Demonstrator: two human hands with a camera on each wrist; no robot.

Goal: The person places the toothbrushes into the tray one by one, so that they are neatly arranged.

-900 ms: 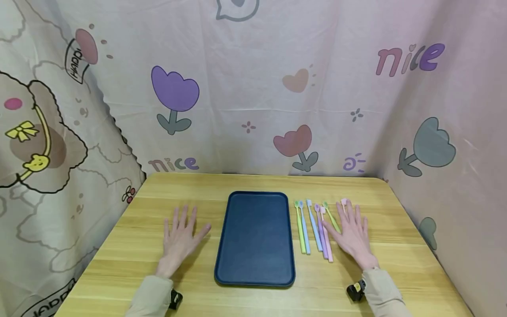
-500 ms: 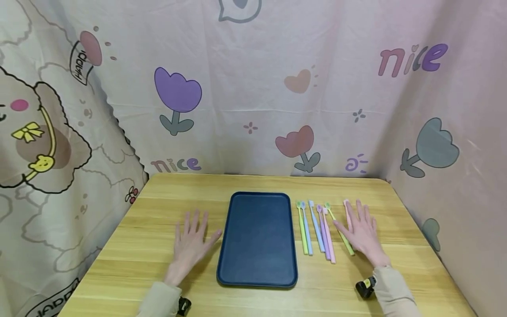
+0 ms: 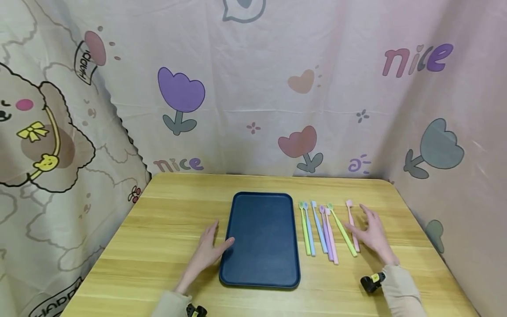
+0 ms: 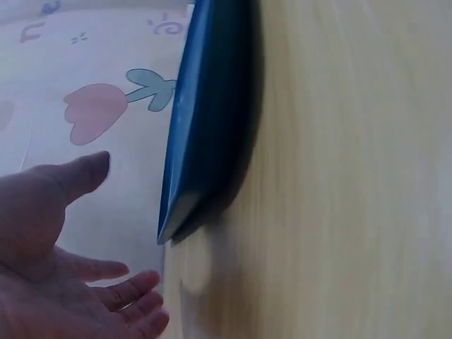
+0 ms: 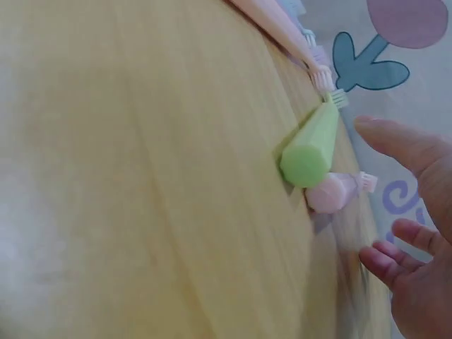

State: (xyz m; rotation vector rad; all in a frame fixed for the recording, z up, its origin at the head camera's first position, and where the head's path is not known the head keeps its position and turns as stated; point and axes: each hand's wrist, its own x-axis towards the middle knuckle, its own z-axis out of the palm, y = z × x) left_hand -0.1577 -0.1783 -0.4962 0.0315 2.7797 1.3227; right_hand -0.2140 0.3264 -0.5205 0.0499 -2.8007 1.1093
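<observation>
A dark blue rectangular tray (image 3: 259, 240) lies on the wooden table; in the left wrist view its raised side (image 4: 212, 106) shows. By its left edge is my left hand (image 3: 206, 251), thumb reaching over the rim and fingers apart, holding nothing. To the tray's right, several toothbrushes lie side by side, heads toward the back: a green one (image 3: 305, 229), blue ones, a purple one (image 3: 327, 233) and a pink one (image 3: 332, 237). Over the rightmost pink toothbrush (image 3: 352, 224) hovers my right hand (image 3: 372, 233), thumb and fingers spread around it. Beside that toothbrush lies a slanted green toothbrush (image 5: 311, 148).
The wooden table (image 3: 174, 207) reaches back to a hanging patterned curtain (image 3: 237, 88), which also encloses the left and right sides. Small black cameras (image 3: 372, 282) are strapped to both wrists.
My left hand has moved right to the tray's edge and turned sideways. The right hand has shifted right and turned, fingers bending, uncovering the rightmost pink toothbrush.
</observation>
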